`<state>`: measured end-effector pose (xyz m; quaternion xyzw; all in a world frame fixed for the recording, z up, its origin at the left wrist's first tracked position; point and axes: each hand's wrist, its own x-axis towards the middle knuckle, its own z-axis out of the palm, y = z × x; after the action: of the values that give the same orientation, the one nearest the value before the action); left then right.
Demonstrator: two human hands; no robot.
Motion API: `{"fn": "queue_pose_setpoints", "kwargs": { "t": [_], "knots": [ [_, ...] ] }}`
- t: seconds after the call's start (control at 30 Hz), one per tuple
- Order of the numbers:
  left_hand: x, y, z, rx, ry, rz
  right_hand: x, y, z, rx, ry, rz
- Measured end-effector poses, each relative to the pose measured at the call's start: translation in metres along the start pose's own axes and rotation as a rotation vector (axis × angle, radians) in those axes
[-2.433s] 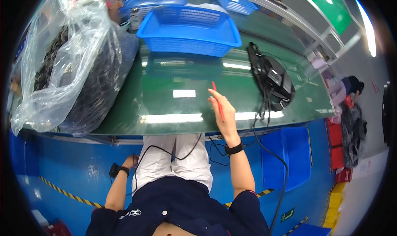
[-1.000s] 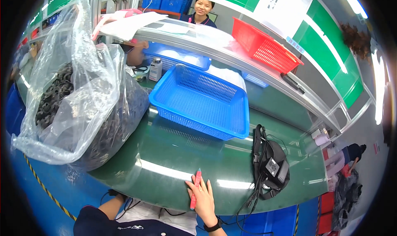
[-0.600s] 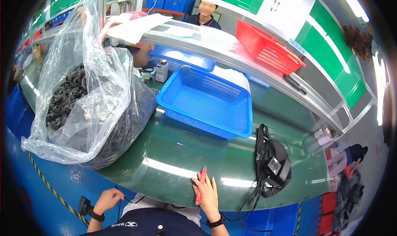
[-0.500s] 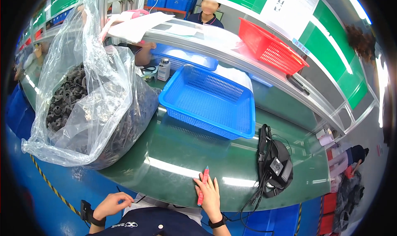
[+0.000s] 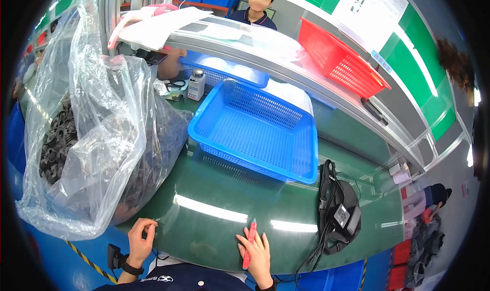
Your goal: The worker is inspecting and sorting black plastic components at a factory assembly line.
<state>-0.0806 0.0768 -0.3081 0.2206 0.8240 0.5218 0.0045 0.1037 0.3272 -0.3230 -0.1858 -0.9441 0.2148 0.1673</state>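
Note:
My right hand [image 5: 259,258] rests at the near edge of the green table, holding a slim red pen-like tool [image 5: 249,245] with a bluish tip pointing away from me. The tool lies between the thumb and the fingers; its exact kind is not clear. My left hand [image 5: 141,238] is at the near table edge, fingers loosely curled, with nothing visible in it. Close beyond it stands a large clear plastic bag [image 5: 115,163] full of small dark ring-shaped parts [image 5: 58,148]. An empty blue perforated basket [image 5: 250,133] sits on the table ahead.
A black belt pouch with cables [image 5: 341,214] lies on the right of the table. Behind the basket are a white bottle [image 5: 196,85] and another blue basket [image 5: 224,69]. A red basket [image 5: 342,59] stands on the raised shelf; a person [image 5: 253,15] is behind it.
My left hand has moved up and forward to the table edge, close to the bag. My right hand still holds the red tool in much the same place. The view has shifted slightly.

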Motion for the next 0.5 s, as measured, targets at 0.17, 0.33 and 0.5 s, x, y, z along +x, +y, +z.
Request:
{"fn": "queue_pose_setpoints", "kwargs": {
  "t": [0.17,0.33,0.5],
  "knots": [
    [0.001,-0.014,0.01,0.009,-0.014,-0.051,0.003,0.0,0.001,0.0,-0.013,0.026],
    [0.003,-0.02,0.016,0.028,0.022,-0.038,0.001,0.003,0.004,0.023,0.007,0.053],
    [0.007,-0.018,0.018,0.072,0.018,-0.035,0.001,0.009,0.013,-0.053,0.044,-0.011]
  ]
}}
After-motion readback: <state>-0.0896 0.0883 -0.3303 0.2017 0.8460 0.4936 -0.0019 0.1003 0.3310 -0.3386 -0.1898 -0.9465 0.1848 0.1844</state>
